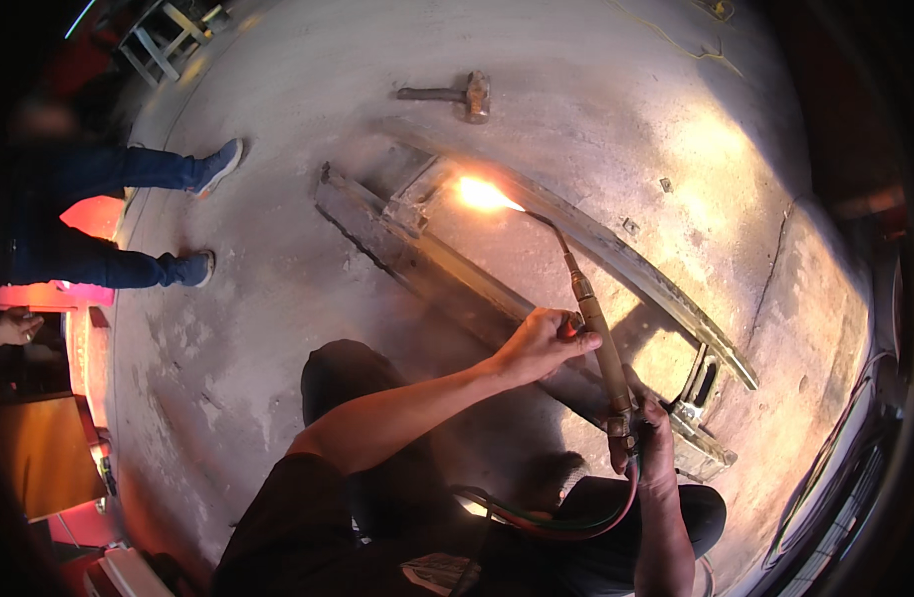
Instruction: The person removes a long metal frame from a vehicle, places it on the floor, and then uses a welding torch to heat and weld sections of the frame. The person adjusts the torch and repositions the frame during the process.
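Note:
A gas torch (598,350) with a lit, bright orange flame (485,194) slants across the middle. My right hand (655,438) grips its rear end by the valves, where red and green hoses (616,512) come off. My left hand (548,345) is closed beside the torch's handle. Something small and reddish shows at its fingertips, too small to name. The torch's bent tip points left over a welded metal frame (447,267) on the floor. The frame has two long rails joined by cross pieces, and the flame burns between the rails near its far cross piece.
A sledgehammer (477,98) with a short handle lies beyond the frame. At the left stands another person in jeans (149,171) and blue shoes. Cables (825,468) run along the right edge, a yellow cord (666,38) lies far back, and a metal stand (164,45) is at far left.

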`<state>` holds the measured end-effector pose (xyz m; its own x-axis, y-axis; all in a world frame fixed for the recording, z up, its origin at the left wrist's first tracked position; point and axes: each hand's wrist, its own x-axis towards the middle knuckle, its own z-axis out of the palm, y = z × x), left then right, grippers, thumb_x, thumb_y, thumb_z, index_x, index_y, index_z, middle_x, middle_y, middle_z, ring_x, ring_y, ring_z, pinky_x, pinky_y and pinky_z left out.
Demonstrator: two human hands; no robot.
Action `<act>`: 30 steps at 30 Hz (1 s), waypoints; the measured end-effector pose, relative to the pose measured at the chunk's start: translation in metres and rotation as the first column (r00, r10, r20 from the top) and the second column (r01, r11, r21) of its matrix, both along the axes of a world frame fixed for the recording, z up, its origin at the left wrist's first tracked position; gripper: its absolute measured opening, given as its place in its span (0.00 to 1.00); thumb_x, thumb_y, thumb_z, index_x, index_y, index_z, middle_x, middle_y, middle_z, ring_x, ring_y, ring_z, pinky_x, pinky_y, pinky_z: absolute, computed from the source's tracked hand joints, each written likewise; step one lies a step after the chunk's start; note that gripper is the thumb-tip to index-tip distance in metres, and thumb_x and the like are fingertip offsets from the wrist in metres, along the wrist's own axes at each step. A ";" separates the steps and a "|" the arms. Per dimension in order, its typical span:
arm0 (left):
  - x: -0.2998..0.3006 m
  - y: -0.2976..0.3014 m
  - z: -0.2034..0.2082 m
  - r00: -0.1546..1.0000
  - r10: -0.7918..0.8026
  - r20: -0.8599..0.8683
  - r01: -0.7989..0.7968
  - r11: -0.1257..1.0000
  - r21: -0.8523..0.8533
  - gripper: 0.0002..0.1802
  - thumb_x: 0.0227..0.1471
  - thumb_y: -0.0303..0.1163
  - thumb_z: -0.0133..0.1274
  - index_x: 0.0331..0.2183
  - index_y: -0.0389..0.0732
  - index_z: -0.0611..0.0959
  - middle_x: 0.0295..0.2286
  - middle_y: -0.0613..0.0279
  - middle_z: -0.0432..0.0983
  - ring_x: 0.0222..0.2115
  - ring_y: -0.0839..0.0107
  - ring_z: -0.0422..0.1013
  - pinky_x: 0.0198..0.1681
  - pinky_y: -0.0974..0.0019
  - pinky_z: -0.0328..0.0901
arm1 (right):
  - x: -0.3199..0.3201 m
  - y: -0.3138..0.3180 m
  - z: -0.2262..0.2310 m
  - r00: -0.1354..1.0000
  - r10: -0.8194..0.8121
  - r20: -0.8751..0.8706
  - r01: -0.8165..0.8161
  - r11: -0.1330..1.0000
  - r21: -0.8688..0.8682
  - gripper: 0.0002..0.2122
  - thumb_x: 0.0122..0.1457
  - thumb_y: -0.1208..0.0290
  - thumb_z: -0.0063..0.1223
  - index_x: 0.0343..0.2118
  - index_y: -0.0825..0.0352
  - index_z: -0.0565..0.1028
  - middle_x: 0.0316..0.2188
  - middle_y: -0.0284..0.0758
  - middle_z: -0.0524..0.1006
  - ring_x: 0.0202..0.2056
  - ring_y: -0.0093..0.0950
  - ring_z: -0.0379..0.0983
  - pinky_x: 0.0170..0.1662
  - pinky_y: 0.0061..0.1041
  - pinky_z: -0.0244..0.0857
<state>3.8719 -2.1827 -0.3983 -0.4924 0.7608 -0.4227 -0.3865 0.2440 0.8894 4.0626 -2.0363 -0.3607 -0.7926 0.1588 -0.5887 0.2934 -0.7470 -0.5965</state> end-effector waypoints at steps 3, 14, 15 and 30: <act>0.014 -0.002 0.010 0.930 -0.019 -0.367 0.035 0.999 0.037 0.15 0.54 0.40 0.62 0.32 0.37 0.80 0.20 0.64 0.74 0.21 0.78 0.69 0.24 0.69 0.63 | -0.001 0.003 -0.002 1.000 0.018 0.010 -0.018 0.999 0.036 0.42 0.55 0.49 0.54 0.66 0.68 0.52 0.25 0.40 0.74 0.10 0.24 0.67 0.12 0.18 0.64; 0.054 -0.013 0.013 0.882 -0.163 -0.441 0.286 0.931 0.228 0.24 0.48 0.37 0.67 0.47 0.40 0.81 0.31 0.58 0.78 0.27 0.74 0.73 0.31 0.68 0.70 | -0.002 -0.001 -0.011 0.996 0.078 0.054 -0.082 0.993 0.087 0.39 0.55 0.49 0.48 0.66 0.68 0.55 0.31 0.39 0.75 0.12 0.22 0.67 0.12 0.17 0.63; 0.054 -0.013 0.012 0.874 -0.180 -0.452 0.299 0.931 0.208 0.24 0.48 0.37 0.67 0.47 0.40 0.81 0.32 0.58 0.78 0.28 0.74 0.74 0.31 0.68 0.70 | -0.002 0.000 -0.010 0.993 0.109 0.052 -0.113 0.990 0.081 0.39 0.55 0.49 0.48 0.66 0.68 0.55 0.32 0.39 0.75 0.12 0.22 0.67 0.13 0.17 0.63; 0.050 -0.012 -0.005 0.946 -0.126 -0.298 0.115 0.992 -0.053 0.12 0.57 0.29 0.58 0.43 0.36 0.80 0.34 0.59 0.79 0.35 0.77 0.73 0.39 0.67 0.68 | -0.047 0.016 -0.062 0.974 0.213 0.080 -0.201 0.970 -0.135 0.30 0.63 0.53 0.46 0.64 0.63 0.59 0.31 0.35 0.76 0.15 0.21 0.68 0.15 0.17 0.64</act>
